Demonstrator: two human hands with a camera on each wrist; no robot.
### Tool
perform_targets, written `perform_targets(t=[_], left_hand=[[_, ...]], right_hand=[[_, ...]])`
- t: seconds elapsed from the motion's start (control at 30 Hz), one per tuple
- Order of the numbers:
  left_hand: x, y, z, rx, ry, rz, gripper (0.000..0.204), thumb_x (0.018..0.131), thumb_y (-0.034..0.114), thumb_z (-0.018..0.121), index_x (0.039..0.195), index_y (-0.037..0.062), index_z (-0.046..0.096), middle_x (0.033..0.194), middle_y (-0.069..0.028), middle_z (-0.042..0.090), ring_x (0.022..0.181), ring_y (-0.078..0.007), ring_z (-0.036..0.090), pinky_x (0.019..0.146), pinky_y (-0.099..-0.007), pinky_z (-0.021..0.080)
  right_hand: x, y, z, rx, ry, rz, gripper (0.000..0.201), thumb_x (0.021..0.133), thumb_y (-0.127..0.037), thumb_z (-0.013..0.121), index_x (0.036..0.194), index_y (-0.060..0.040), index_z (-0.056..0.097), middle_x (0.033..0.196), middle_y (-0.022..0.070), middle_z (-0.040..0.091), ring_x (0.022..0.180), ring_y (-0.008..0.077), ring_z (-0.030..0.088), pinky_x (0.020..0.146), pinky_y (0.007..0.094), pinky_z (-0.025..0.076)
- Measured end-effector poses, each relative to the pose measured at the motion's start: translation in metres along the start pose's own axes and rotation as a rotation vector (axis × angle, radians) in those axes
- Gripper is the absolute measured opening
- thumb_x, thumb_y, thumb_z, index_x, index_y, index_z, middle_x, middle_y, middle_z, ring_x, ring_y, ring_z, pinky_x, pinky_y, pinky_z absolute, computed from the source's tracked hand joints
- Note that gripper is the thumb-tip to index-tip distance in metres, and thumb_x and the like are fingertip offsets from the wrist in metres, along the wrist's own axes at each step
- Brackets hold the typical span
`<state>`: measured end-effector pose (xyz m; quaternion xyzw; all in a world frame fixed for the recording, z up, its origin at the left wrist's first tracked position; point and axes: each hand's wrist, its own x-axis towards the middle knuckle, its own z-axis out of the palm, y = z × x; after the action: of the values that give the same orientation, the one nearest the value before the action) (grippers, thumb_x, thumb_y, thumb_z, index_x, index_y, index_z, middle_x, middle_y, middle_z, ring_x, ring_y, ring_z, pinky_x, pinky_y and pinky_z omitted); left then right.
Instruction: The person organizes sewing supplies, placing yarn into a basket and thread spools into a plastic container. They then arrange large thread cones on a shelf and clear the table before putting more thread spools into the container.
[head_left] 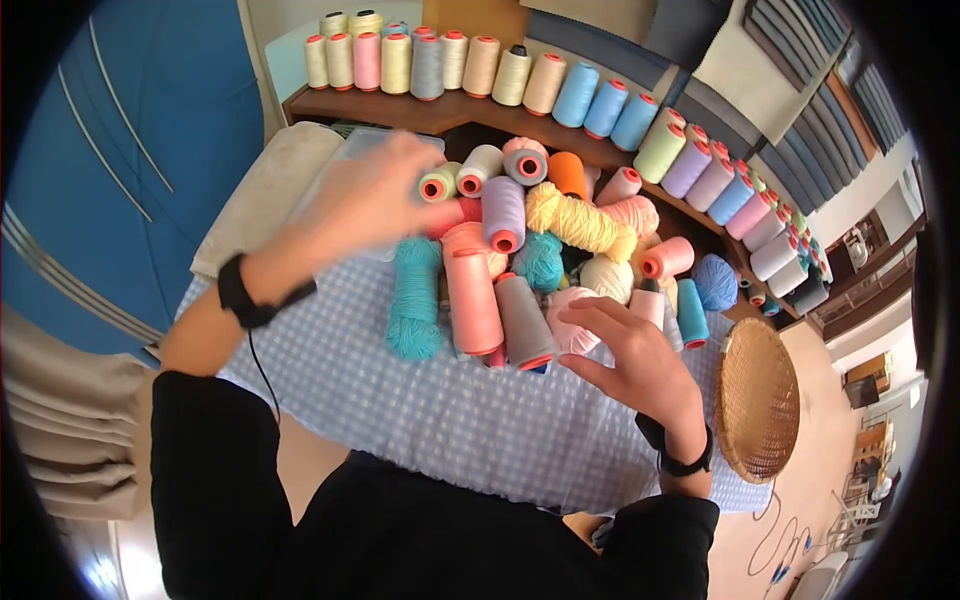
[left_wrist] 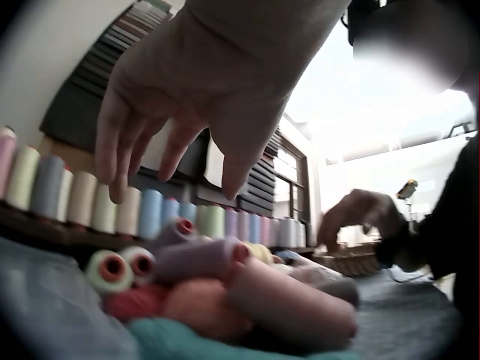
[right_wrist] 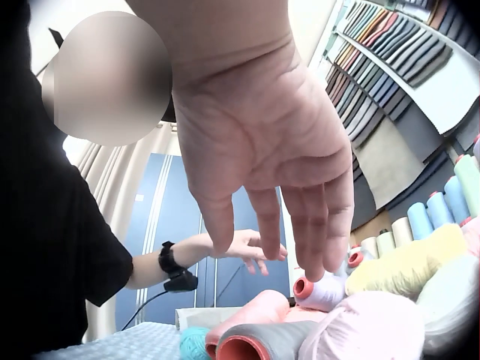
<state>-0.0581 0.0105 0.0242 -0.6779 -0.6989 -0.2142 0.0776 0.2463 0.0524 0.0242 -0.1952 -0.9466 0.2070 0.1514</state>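
A heap of thread cones and yarn lies on a checked cloth (head_left: 330, 340). Blurred in the head view, the left hand (head_left: 375, 195) hovers over the heap's left side by a pale green cone (head_left: 438, 183); the left wrist view shows its fingers (left_wrist: 176, 146) hanging apart and empty. The right hand (head_left: 635, 355) is above the heap's front right, fingers spread, near a pale pink yarn ball (head_left: 575, 318) and a grey cone (head_left: 523, 320). In the right wrist view that palm (right_wrist: 262, 142) is bare. A pink cone (head_left: 472, 300) and a teal skein (head_left: 415, 300) lie between the hands.
Behind the heap, a brown shelf (head_left: 400, 112) carries rows of thread cones. A wicker basket (head_left: 757, 400) stands at the cloth's right edge. A clear plastic container (head_left: 365, 145) is partly behind the left hand. Fabric samples (head_left: 800, 60) hang at the upper right.
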Motion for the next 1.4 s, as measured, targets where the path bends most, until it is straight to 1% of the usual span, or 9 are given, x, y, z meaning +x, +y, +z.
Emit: perform_targets(t=[0.07,0.17,0.33,0.47,0.7,0.83,0.97,1.17,1.4], left_hand=[[0.042,-0.064,-0.009,0.079,0.144,0.009,0.055,0.072,0.043,0.067,0.113,0.0092,0.055,0.117,-0.0132,0.054,0.101,-0.0316,0.057,0.079,-0.0425,0.048],[0.112,-0.171,-0.023,0.223,0.352,-0.297,0.065,0.071,0.048,0.065,0.123,0.0113,0.052,0.117,-0.0179,0.054,0.106,-0.0339,0.055,0.089,-0.0453,0.045],[0.167,-0.285,0.004,0.179,0.285,-0.417,0.075,0.067,0.050,0.066,0.130,0.0125,0.047,0.119,-0.0204,0.052,0.116,-0.0384,0.045,0.094,-0.0478,0.040],[0.190,-0.317,0.026,0.072,0.303,-0.501,0.082,0.061,0.049,0.070,0.131,0.0126,0.046,0.121,-0.0190,0.054,0.129,-0.0349,0.031,0.101,-0.0516,0.030],[0.204,-0.322,0.023,-0.026,0.168,-0.488,0.090,0.058,0.052,0.073,0.131,0.0061,0.046,0.128,-0.0200,0.049,0.132,-0.0369,0.024,0.103,-0.0443,0.031],[0.197,-0.324,0.022,-0.091,0.227,-0.295,0.068,0.061,0.052,0.073,0.105,0.0013,0.065,0.100,-0.0207,0.064,0.101,-0.0314,0.058,0.087,-0.0396,0.047],[0.188,-0.340,0.027,0.044,0.357,-0.283,0.061,0.060,0.050,0.075,0.097,0.0022,0.067,0.085,-0.0183,0.067,0.081,-0.0279,0.065,0.078,-0.0363,0.051],[0.139,-0.235,-0.035,0.006,0.368,-0.279,0.058,0.068,0.047,0.072,0.105,0.0024,0.065,0.091,-0.0156,0.067,0.089,-0.0215,0.063,0.078,-0.0326,0.049],[0.096,-0.012,-0.060,-0.763,-0.212,0.060,0.053,0.083,0.032,0.061,0.123,-0.0015,0.050,0.104,-0.0072,0.060,0.097,-0.0122,0.056,0.087,-0.0275,0.045]], right_hand=[[-0.013,0.000,0.000,-0.037,0.035,0.030,0.037,0.073,-0.014,0.071,0.106,-0.0024,0.058,0.109,0.0143,0.058,0.094,0.0330,0.059,0.078,0.0375,0.048],[-0.025,0.001,-0.002,-0.054,0.045,0.098,0.035,0.074,-0.015,0.072,0.104,-0.0031,0.058,0.110,0.0137,0.058,0.090,0.0336,0.061,0.074,0.0379,0.050],[-0.045,0.011,-0.007,-0.018,0.189,0.320,0.036,0.071,-0.009,0.073,0.103,-0.0028,0.060,0.111,0.0144,0.058,0.086,0.0272,0.064,0.073,0.0345,0.051],[-0.063,0.027,-0.011,-0.137,0.255,0.463,0.037,0.070,-0.006,0.073,0.104,-0.0031,0.060,0.111,0.0139,0.058,0.081,0.0240,0.064,0.071,0.0330,0.052],[-0.076,0.037,-0.018,-0.188,0.314,0.560,0.034,0.069,0.002,0.070,0.102,-0.0009,0.061,0.112,0.0126,0.059,0.081,0.0204,0.065,0.071,0.0292,0.053],[-0.076,0.041,-0.019,-0.142,0.342,0.594,0.035,0.070,-0.003,0.072,0.103,-0.0029,0.060,0.112,0.0123,0.058,0.080,0.0226,0.063,0.069,0.0314,0.051],[-0.071,0.036,-0.021,-0.136,0.332,0.559,0.033,0.071,-0.003,0.071,0.102,-0.0023,0.060,0.112,0.0126,0.058,0.080,0.0232,0.063,0.070,0.0325,0.052],[-0.068,0.042,-0.021,-0.160,0.310,0.464,0.032,0.071,-0.005,0.071,0.101,-0.0022,0.060,0.111,0.0143,0.058,0.082,0.0258,0.064,0.072,0.0342,0.051],[-0.032,0.032,-0.024,-0.064,0.343,0.260,0.049,0.073,-0.014,0.073,0.115,-0.0016,0.051,0.111,0.0172,0.056,0.095,0.0316,0.060,0.075,0.0374,0.050]])
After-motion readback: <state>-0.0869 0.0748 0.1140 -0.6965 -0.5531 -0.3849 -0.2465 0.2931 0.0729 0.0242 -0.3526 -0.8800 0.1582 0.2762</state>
